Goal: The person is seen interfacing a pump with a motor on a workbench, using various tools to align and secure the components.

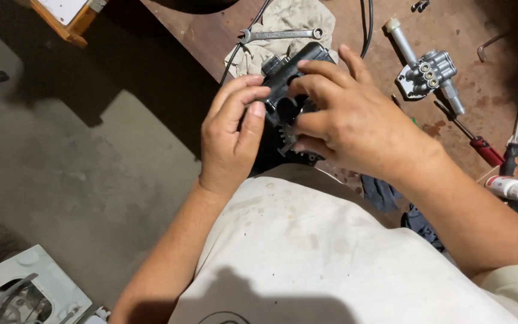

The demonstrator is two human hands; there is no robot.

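Black housing [289, 72] mostly covered by both hands; only its top corner shows. Gear [286, 141] under right hand [355, 123]: a few teeth visible, rest hidden. Can't tell what left hand [232, 129] fingertips pinch. Black cable [368, 27] beyond right hand runs off top edge. White bottle [512, 188] right of it partly cut off.
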